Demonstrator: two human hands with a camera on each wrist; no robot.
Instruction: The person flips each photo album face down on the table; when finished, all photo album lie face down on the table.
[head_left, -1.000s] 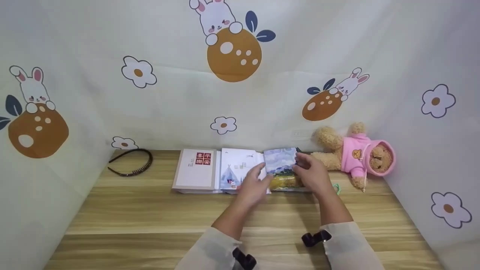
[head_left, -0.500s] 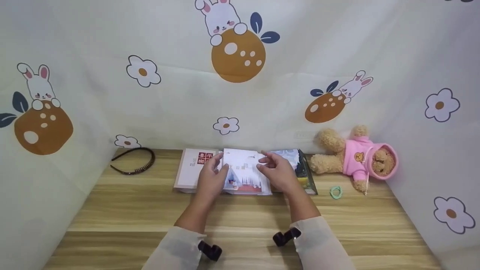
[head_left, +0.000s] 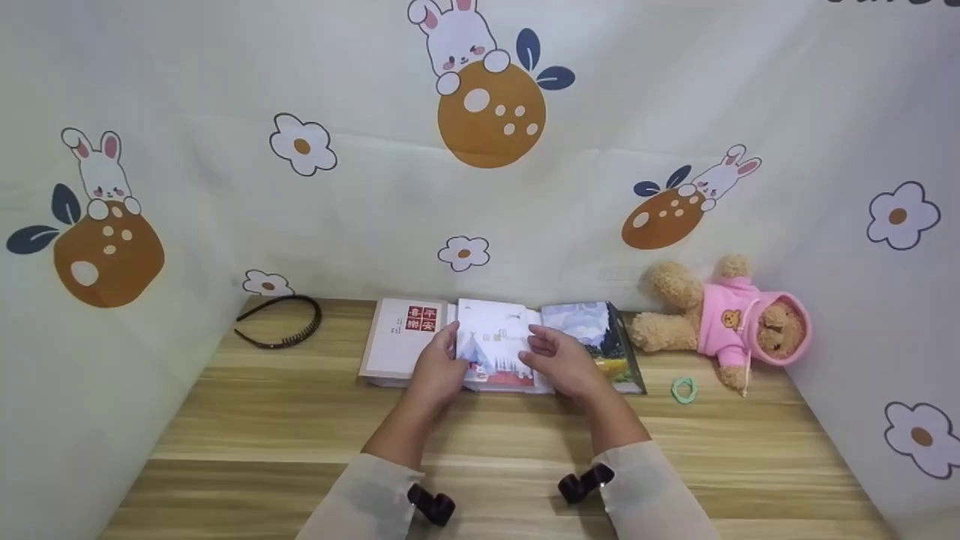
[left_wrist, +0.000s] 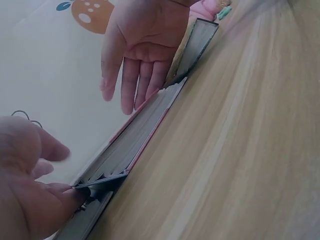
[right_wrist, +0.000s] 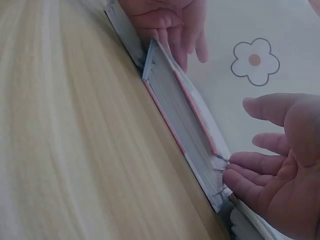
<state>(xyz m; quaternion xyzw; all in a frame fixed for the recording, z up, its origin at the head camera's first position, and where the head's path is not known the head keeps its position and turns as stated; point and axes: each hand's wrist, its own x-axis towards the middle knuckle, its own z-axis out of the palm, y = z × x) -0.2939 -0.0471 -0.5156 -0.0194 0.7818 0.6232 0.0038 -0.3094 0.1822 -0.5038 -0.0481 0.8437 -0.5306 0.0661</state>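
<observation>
Three thick books lie side by side at the back of the wooden table. The middle book (head_left: 491, 360) has a white cover with a tent picture. My left hand (head_left: 439, 367) touches its left edge, fingers reaching into the gap beside the left book (head_left: 390, 345), which bears red squares. At the opposite edge, the fingertips of my right hand (head_left: 566, 364) touch the middle book's side, seen close up in the right wrist view. That hand partly covers the right book (head_left: 574, 319), which shows a painted landscape. Page edges of the middle book (left_wrist: 142, 132) face the left wrist camera.
A dark toothed headband (head_left: 319, 319) lies at the back left of the table (head_left: 300, 420). To the right are a teddy bear (head_left: 720, 322) in a pink hoodie and a green hair tie (head_left: 674, 388). Printed cloth walls (head_left: 360, 202) enclose the back and sides.
Both hands have moved left from the right book to the middle book. My left hand has since lowered along its left edge. The view has shifted slightly.
</observation>
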